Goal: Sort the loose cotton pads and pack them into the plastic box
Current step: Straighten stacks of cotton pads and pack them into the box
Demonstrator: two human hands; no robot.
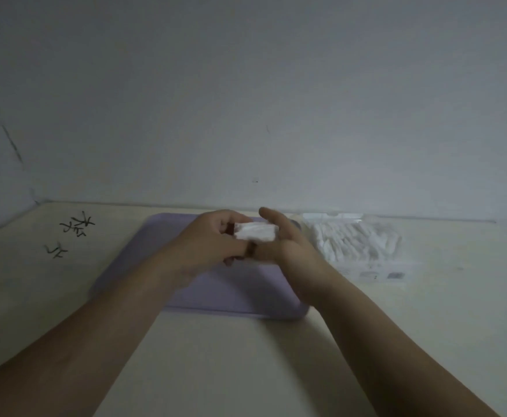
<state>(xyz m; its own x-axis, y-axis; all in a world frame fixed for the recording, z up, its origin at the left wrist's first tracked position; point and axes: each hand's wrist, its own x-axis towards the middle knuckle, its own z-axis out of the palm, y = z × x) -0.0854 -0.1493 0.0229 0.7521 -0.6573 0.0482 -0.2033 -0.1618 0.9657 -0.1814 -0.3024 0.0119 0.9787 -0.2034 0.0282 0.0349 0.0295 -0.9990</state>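
A small stack of white cotton pads [255,231] is held between both hands above the far part of a purple tray [234,293]. My left hand [213,242] grips the stack's left end with curled fingers. My right hand [285,245] lies against its right side with the fingers stretched out straight. A clear plastic box [396,266] stands right of the tray, close behind the right hand, with several white cotton pads [357,242] packed in it in rows.
The cream table [246,356] meets a plain white wall [246,100] just behind the tray and box. Black handwritten marks [71,233] are on the table at the left.
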